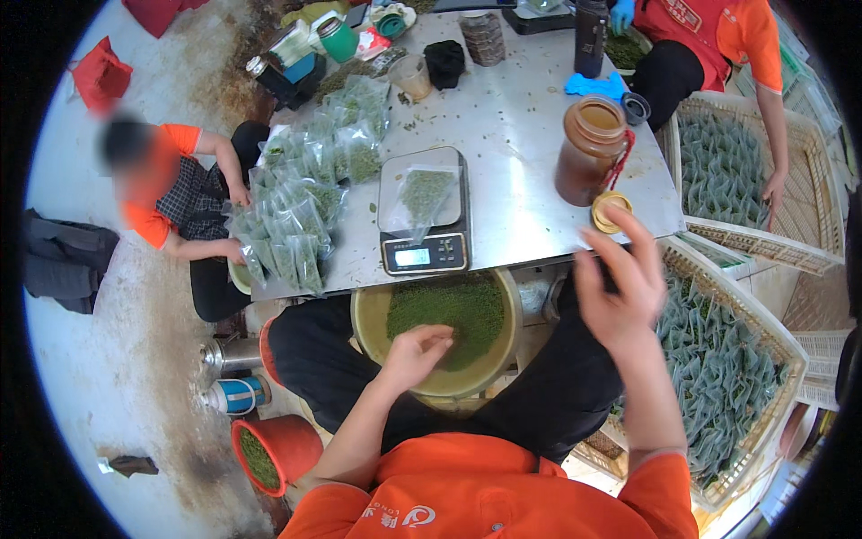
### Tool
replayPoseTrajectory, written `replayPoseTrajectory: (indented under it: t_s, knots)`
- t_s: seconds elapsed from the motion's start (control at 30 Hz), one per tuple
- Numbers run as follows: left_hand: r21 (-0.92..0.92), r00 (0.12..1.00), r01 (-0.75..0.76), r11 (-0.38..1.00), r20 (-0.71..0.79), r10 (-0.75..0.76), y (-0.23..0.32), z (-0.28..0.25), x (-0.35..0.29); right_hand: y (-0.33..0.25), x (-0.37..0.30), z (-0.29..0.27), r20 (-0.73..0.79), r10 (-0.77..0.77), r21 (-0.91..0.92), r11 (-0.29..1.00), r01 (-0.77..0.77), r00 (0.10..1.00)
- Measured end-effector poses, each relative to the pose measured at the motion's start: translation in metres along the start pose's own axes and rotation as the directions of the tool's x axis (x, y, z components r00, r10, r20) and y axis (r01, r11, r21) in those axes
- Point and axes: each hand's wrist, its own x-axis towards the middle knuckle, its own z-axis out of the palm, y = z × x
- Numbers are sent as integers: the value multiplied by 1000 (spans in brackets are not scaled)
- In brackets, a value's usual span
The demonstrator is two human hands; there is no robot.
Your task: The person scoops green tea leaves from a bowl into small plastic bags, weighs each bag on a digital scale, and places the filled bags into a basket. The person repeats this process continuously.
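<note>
My left hand is over the basin between my knees, near the small green grains in it. Its fingers are pinched together; whether anything is between them is hidden. My right hand is raised at the table's right edge, fingers apart and slightly blurred. Its fingertips come close to a yellowish round lid; I cannot tell if they touch it. Behind the lid stands an uncapped brown jar with a red cord. A clear bag of green grains lies on the digital scale.
Filled clear bags crowd the table's left side, where a co-worker's hands are. Crates of bags stand on the right; another co-worker's hand reaches into the far one. A red bucket and a blue thermos stand left.
</note>
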Motion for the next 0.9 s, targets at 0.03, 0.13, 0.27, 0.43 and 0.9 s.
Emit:
replayPoseTrajectory:
  t_s: [0.03, 0.13, 0.27, 0.43, 0.9]
  knots:
    - [-13, 1000, 2, 1000, -11, -2, 3, -4, -3, -9, 16, 29, -26, -23, 97, 995, 25, 999]
    - [-59, 999, 11, 998, -49, -14, -8, -15, -9, -2, 36, 110, -85, 10, 319, 948, 18, 996]
    - [-34, 990, 66, 997, -119, -70, -42, -30, -8, 27, 15, 156, -28, 171, 297, 942, -155, 985]
    - [220, 979, 46, 974, -205, 0, -75, -9, 40, 28, 17, 162, 27, 133, 275, 952, -135, 991]
    - [476, 988, -17, 879, -128, 89, -97, 25, 109, 38, 15, 181, 76, 113, 268, 955, -129, 991]
